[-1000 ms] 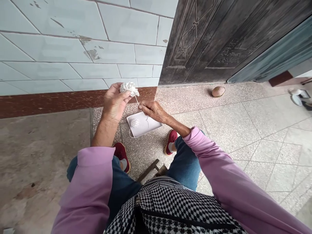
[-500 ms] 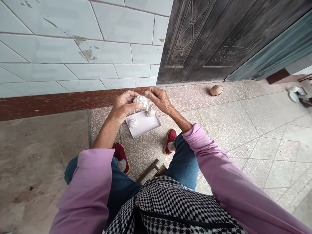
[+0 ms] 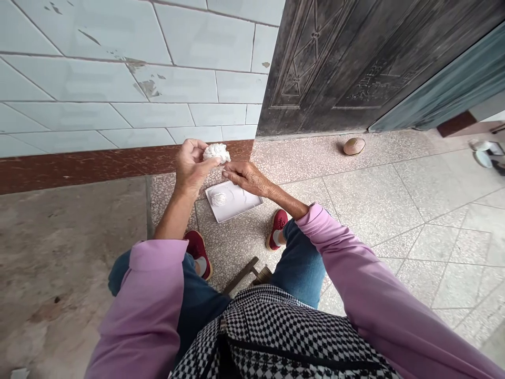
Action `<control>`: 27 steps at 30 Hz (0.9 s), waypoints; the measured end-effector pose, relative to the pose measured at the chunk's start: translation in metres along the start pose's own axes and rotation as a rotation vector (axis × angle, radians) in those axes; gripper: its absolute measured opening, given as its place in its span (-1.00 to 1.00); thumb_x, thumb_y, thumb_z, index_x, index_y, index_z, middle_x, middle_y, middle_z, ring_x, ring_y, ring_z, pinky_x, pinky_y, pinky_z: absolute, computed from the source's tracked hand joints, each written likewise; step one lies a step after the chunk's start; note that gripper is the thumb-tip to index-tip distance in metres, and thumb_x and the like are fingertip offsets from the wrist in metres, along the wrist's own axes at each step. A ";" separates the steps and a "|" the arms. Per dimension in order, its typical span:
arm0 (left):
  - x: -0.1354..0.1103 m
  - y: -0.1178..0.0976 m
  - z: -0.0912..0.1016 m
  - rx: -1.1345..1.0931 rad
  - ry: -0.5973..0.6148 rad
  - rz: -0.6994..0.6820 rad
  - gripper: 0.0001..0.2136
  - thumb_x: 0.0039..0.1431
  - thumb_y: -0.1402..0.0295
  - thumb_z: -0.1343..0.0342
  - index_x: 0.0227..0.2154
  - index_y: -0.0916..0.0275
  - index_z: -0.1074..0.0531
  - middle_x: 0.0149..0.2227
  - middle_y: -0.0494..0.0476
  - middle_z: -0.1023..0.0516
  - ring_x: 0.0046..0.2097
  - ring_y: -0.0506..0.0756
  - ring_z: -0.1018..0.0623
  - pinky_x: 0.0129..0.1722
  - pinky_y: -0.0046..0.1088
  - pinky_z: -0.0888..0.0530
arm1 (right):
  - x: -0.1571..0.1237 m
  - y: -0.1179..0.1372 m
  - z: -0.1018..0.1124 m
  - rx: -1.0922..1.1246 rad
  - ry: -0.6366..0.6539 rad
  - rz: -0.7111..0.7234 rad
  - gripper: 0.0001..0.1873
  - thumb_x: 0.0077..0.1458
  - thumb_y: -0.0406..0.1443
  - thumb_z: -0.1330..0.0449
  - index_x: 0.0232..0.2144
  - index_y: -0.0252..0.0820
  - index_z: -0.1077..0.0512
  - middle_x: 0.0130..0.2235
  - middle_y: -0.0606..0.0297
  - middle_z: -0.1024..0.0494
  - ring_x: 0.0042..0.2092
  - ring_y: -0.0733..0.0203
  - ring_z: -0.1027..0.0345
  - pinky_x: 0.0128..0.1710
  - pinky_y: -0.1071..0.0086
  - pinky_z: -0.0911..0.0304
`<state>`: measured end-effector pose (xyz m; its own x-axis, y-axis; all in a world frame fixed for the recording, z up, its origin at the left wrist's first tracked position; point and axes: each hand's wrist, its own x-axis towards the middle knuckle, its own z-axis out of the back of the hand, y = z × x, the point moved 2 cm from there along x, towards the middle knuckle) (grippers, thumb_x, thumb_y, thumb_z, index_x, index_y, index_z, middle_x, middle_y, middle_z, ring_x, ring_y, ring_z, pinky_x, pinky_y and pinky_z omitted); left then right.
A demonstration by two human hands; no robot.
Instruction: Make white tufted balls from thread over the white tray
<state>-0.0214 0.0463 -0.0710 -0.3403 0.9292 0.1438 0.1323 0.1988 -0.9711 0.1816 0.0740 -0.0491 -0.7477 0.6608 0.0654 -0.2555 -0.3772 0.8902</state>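
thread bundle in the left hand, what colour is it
The thread bundle in the left hand is white, best seen in the head view.

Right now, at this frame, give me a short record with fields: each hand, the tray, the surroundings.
Left hand: holds a white yarn bundle
Right hand: fingers bent beside the bundle; any strand in them too small to tell
Tray: on the speckled floor, below the hands; white yarn ball inside
Surroundings: tiled wall, dark door, rounded brownish object near the door
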 end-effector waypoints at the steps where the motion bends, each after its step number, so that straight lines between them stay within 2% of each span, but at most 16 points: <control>1: 0.001 0.001 0.001 0.047 -0.010 -0.019 -0.43 -0.19 0.27 -0.74 -0.21 0.05 -0.48 -0.28 0.01 -0.62 -0.25 0.14 -0.57 -0.26 -0.34 -0.51 | -0.002 0.002 0.001 0.012 -0.004 0.002 -0.50 0.75 -0.20 -0.44 -0.33 -0.05 -0.43 -0.35 0.36 -0.48 -0.21 0.08 -0.36 -0.07 0.21 -0.29; 4: -0.002 0.001 0.001 0.142 0.029 -0.036 -0.47 -0.21 0.33 -0.71 -0.22 0.05 -0.52 -0.32 -0.02 -0.62 -0.30 0.12 -0.51 -0.32 -0.35 -0.41 | -0.003 0.008 0.013 0.046 -0.090 -0.030 -0.43 0.72 0.01 -0.53 -0.33 -0.02 -0.46 -0.35 0.34 -0.47 -0.22 0.07 -0.32 -0.09 0.20 -0.32; 6: -0.007 0.000 -0.002 0.151 0.118 0.016 -0.51 -0.18 0.35 -0.68 -0.21 0.06 -0.56 -0.33 0.00 -0.63 -0.32 0.13 -0.50 -0.33 -0.33 -0.40 | -0.001 0.008 0.023 0.060 -0.172 -0.048 -0.37 0.71 0.07 -0.54 -0.36 -0.01 -0.42 -0.36 0.34 -0.42 -0.22 0.07 -0.29 -0.10 0.20 -0.33; 9: -0.014 -0.003 -0.005 0.088 0.259 0.131 -0.53 -0.11 0.32 -0.69 -0.16 0.10 -0.61 -0.30 0.08 -0.67 -0.30 0.17 -0.58 -0.29 -0.29 -0.49 | 0.002 0.004 0.034 0.100 -0.267 -0.027 -0.39 0.74 0.00 -0.49 -0.36 0.00 -0.39 -0.34 0.34 -0.38 -0.23 0.07 -0.26 -0.11 0.19 -0.34; 12: -0.017 -0.006 -0.008 0.012 0.316 0.179 -0.53 -0.06 0.25 -0.72 -0.14 0.11 -0.61 -0.29 0.11 -0.69 -0.31 0.18 -0.60 -0.28 -0.28 -0.55 | 0.002 0.000 0.036 0.134 -0.297 -0.008 -0.47 0.77 -0.12 -0.43 -0.33 0.01 -0.42 -0.33 0.36 -0.37 -0.24 0.08 -0.23 -0.12 0.18 -0.33; 18: -0.017 -0.011 -0.012 0.066 0.313 0.150 -0.56 -0.12 0.25 -0.74 -0.22 0.10 -0.66 -0.36 0.04 -0.69 -0.35 0.12 -0.59 -0.35 -0.37 -0.54 | 0.003 0.001 0.039 0.112 -0.289 0.006 -0.42 0.72 -0.31 -0.47 -0.39 -0.01 -0.34 -0.34 0.42 -0.30 -0.24 0.13 -0.14 -0.08 0.20 -0.27; 22: -0.022 -0.017 -0.017 -0.044 0.316 0.166 -0.58 -0.13 0.25 -0.73 -0.22 0.10 -0.69 -0.31 0.09 -0.74 -0.32 0.15 -0.63 -0.33 -0.34 -0.57 | 0.007 -0.003 0.043 0.136 -0.309 -0.040 -0.37 0.69 -0.29 -0.50 -0.42 0.02 -0.30 -0.36 0.40 -0.31 -0.24 0.11 -0.16 -0.11 0.20 -0.28; 27: -0.020 -0.021 -0.018 -0.232 0.220 0.161 -0.50 -0.16 0.29 -0.73 -0.09 0.13 -0.76 -0.12 0.20 -0.85 -0.14 0.22 -0.76 -0.16 -0.29 -0.74 | 0.012 -0.015 0.027 0.159 -0.225 -0.099 -0.51 0.75 -0.27 -0.43 -0.35 -0.03 -0.46 -0.41 0.42 -0.37 -0.26 0.12 -0.21 -0.15 0.20 -0.21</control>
<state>-0.0008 0.0288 -0.0504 -0.0922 0.9943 0.0542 0.3841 0.0857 -0.9193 0.1928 0.1049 -0.0494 -0.5649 0.8232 0.0568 -0.2080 -0.2086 0.9556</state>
